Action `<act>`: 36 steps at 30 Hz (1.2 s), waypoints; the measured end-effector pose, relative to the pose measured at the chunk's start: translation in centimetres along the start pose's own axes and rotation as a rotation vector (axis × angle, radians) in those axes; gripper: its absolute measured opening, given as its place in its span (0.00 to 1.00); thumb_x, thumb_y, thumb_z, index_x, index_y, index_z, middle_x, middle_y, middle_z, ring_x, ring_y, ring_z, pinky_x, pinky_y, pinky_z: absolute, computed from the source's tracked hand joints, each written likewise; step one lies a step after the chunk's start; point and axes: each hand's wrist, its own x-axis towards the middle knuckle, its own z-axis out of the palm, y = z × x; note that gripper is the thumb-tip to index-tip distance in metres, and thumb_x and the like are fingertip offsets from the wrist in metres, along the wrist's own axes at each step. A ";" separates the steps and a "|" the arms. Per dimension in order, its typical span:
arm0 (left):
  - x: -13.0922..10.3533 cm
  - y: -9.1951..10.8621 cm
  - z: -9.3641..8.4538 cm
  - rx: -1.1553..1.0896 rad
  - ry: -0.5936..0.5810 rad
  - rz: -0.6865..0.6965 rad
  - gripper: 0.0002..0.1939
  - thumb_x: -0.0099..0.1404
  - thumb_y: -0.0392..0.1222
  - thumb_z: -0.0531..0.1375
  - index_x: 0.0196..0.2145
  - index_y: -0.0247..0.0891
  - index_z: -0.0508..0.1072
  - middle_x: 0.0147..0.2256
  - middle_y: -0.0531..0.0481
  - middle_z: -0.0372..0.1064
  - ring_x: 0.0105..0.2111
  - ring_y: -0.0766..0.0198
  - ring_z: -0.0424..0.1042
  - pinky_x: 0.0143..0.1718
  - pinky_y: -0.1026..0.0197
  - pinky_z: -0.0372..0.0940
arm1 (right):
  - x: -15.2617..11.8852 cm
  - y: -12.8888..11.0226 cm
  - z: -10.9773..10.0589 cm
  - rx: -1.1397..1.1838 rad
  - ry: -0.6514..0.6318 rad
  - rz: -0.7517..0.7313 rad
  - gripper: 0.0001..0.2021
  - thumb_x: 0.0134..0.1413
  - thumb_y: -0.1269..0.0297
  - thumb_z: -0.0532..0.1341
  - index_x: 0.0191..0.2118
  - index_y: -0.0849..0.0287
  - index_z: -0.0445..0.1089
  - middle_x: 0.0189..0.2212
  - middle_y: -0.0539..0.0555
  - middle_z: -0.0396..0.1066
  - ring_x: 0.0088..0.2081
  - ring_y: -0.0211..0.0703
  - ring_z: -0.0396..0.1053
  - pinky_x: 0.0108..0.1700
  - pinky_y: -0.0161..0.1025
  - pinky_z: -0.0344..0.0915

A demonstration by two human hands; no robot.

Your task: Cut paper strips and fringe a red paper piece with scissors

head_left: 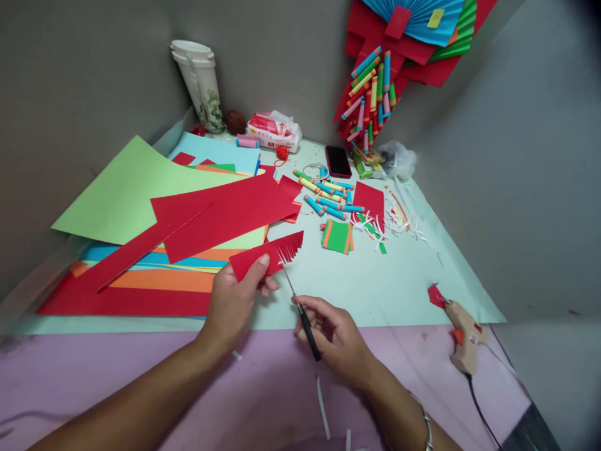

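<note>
A red paper piece (248, 258) with a fringe of narrow cuts along its right part is pinched in my left hand (235, 300), thumb on top. My right hand (333, 332) holds scissors (307, 329) with a black handle; their thin metal blades point up and left to the fringed part of the paper. Left of and behind my left hand lie large red sheets (225, 210), a light green sheet (126, 194) and strips of orange, blue and yellow paper.
Rolled paper tubes (328, 194), a green-orange square (337, 237) and white shreds lie mid-table. A phone (338, 161), tissue pack (275, 130) and white cup (200, 84) stand or lie behind. A glue gun (467, 338) lies right; a paper decoration (399, 50) leans at the back.
</note>
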 end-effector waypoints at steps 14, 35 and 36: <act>-0.7 1.0 0.4 0.133 -0.049 0.032 0.20 0.65 0.47 0.58 0.17 0.39 0.72 0.17 0.52 0.68 0.21 0.66 0.64 0.28 0.64 0.62 | 0.1 0.2 0.1 -0.005 0.036 -0.023 0.20 0.48 0.67 0.64 0.50 0.60 0.70 0.27 0.48 0.66 0.27 0.36 0.61 0.32 0.36 0.62; -0.6 0.8 0.3 0.070 -0.075 -0.015 0.20 0.64 0.49 0.59 0.18 0.39 0.72 0.18 0.52 0.68 0.21 0.66 0.63 0.27 0.64 0.61 | 0.1 0.5 -0.1 0.015 0.039 -0.029 0.20 0.51 0.64 0.64 0.52 0.60 0.71 0.25 0.48 0.65 0.25 0.35 0.59 0.29 0.35 0.61; -0.6 0.8 0.3 0.072 -0.077 -0.015 0.20 0.64 0.49 0.59 0.17 0.39 0.72 0.18 0.52 0.68 0.21 0.65 0.63 0.27 0.64 0.61 | 0.1 0.5 -0.1 0.017 0.039 -0.028 0.20 0.51 0.64 0.64 0.52 0.60 0.71 0.25 0.48 0.65 0.25 0.35 0.59 0.29 0.35 0.61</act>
